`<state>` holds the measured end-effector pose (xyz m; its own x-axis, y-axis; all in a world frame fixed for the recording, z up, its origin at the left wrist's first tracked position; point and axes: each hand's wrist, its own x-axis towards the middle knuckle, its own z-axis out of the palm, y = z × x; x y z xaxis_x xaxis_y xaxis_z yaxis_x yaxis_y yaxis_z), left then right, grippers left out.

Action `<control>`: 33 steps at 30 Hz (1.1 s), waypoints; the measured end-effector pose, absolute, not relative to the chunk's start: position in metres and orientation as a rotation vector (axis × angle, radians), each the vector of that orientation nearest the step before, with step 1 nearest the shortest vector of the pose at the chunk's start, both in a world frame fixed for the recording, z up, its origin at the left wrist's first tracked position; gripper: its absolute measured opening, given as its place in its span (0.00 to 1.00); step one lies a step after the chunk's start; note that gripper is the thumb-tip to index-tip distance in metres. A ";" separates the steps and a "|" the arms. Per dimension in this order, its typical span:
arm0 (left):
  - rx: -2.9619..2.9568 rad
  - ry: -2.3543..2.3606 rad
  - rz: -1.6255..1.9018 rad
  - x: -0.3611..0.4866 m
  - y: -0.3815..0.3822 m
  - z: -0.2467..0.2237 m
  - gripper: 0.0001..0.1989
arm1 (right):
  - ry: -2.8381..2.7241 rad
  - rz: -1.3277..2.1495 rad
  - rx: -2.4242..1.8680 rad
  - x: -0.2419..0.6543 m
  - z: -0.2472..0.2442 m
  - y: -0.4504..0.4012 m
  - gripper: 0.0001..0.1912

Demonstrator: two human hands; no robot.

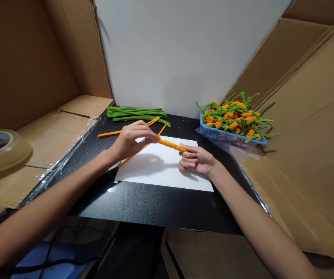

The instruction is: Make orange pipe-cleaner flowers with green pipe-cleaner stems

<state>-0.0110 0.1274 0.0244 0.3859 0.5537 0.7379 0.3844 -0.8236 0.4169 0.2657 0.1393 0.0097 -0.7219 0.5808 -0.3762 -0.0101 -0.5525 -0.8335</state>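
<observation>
Between my two hands, above a white sheet of paper [161,174], stretches a coiled orange pipe cleaner [171,145]. My left hand [132,137] pinches its left end between thumb and fingers. At the other end, my right hand [197,159] grips it with thumb and curled fingers. Straight orange pipe cleaners [109,134] lie behind and below my left hand, one crossing the paper's left edge. A bundle of green pipe cleaners [135,112] rests farther back on the black tabletop [132,205].
At the back right, a blue plastic basket [222,133] is heaped with orange-and-green pipe-cleaner pieces, stems poking over its rim. Cardboard panels [309,128] border both sides. A roll of clear tape [18,151] lies on the cardboard at left. A white wall [184,50] stands behind.
</observation>
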 end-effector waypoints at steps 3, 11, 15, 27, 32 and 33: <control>2.664 0.882 1.438 -0.013 0.129 0.020 0.06 | -1.269 2.231 -0.942 0.264 0.010 0.139 0.30; 2.483 1.249 1.584 -0.011 0.131 0.014 0.08 | -1.431 1.695 -0.953 0.255 0.009 0.139 0.25; 2.278 1.324 1.526 -0.010 0.132 0.012 0.08 | -1.449 1.301 -0.915 0.252 0.004 0.143 0.28; 2.682 1.091 1.204 -0.015 0.141 -0.001 0.09 | -1.328 1.327 -1.029 0.258 0.005 0.149 0.21; 2.745 1.227 1.145 -0.016 0.141 -0.002 0.11 | -1.414 1.243 -1.051 0.252 0.000 0.147 0.20; 2.727 1.271 1.131 -0.016 0.141 -0.003 0.11 | -1.442 1.190 -1.043 0.251 -0.001 0.146 0.20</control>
<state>-0.0161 0.1412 -0.0027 0.4405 0.6445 0.6250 0.6954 -0.6852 0.2166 0.2506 0.1460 -0.0007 -0.1741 0.9732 0.1501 0.0375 0.1589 -0.9866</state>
